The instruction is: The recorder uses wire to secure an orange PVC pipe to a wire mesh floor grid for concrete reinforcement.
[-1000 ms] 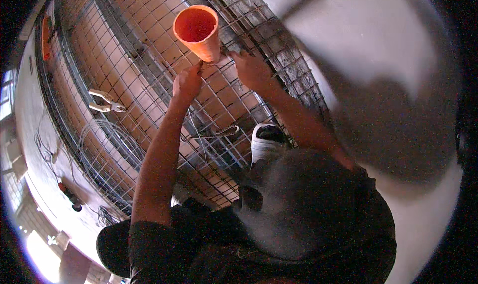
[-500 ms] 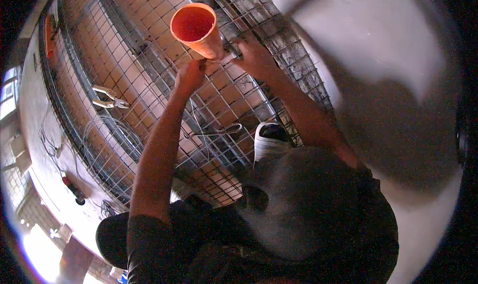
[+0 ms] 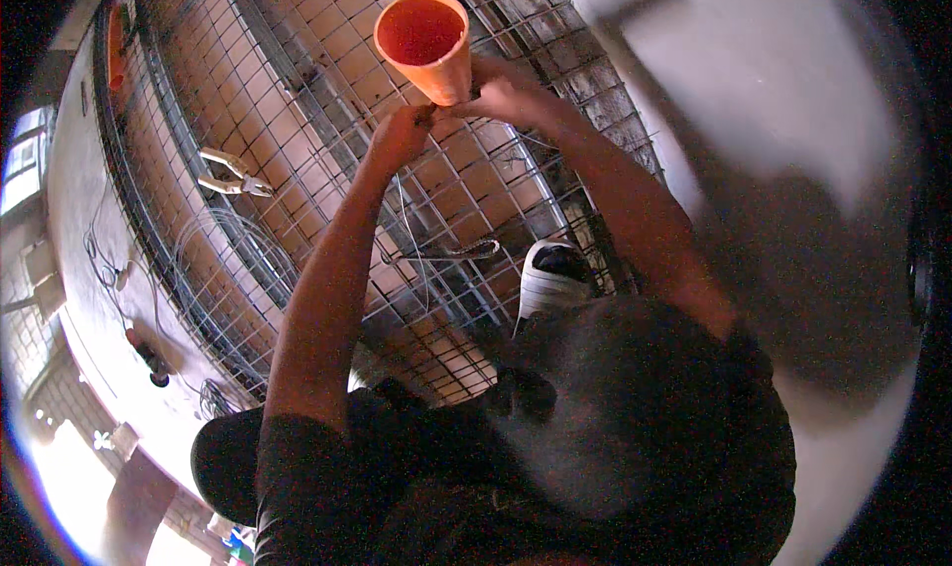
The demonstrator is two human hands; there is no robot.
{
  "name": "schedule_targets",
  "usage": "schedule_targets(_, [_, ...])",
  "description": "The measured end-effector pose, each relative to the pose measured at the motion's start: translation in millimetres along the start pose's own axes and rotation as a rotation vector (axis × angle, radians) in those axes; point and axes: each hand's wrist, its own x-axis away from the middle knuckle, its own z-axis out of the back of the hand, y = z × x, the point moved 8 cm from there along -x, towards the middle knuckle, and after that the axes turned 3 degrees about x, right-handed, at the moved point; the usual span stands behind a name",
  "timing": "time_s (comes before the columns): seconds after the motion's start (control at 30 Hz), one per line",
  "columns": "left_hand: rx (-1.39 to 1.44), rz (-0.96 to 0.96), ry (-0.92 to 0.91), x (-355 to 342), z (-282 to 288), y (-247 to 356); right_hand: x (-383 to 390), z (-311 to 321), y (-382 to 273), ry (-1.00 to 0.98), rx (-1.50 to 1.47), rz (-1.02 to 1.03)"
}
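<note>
An orange plastic pipe (image 3: 436, 70) stands on the steel mesh (image 3: 288, 129), its open red mouth facing up toward me. Just below its lower end, my left hand (image 3: 395, 134) is closed, its fingertips pinched on something too small to make out. My right hand (image 3: 506, 100) is at the pipe's right side near the base; its fingers are partly hidden and blurred. Pliers with light handles (image 3: 233, 179) lie on the mesh to the left, and a thin wire loop (image 3: 476, 249) lies below my hands.
A white shoe (image 3: 550, 288) is below my right forearm. At the left, cables (image 3: 104, 258) and a dark-and-red tool (image 3: 149, 358) lie on a pale surface beside the mesh. Another orange pipe (image 3: 116, 50) lies along the far left. A pale plastered surface (image 3: 744, 90) fills the right.
The whole view has shifted slightly. The pipe has moved a little to the right against the mesh, and my right hand has come in closer around its base.
</note>
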Motion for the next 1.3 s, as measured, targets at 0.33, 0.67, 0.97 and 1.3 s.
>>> schedule_targets(0.33, [0.179,0.280,-0.085,-3,-3,10,11,4,23,0.243,0.133,0.152])
schedule_targets(0.67, [0.108,0.232,0.033,-2,10,11,57,-27,32,0.160,0.566,-0.238])
schedule_targets(0.97, [-0.107,0.132,0.107,-4,6,7,54,-36,53,0.112,0.558,-0.109])
schedule_targets(1.3, [-0.006,-0.038,0.017,-13,6,2,63,-27,60,0.093,0.591,0.005])
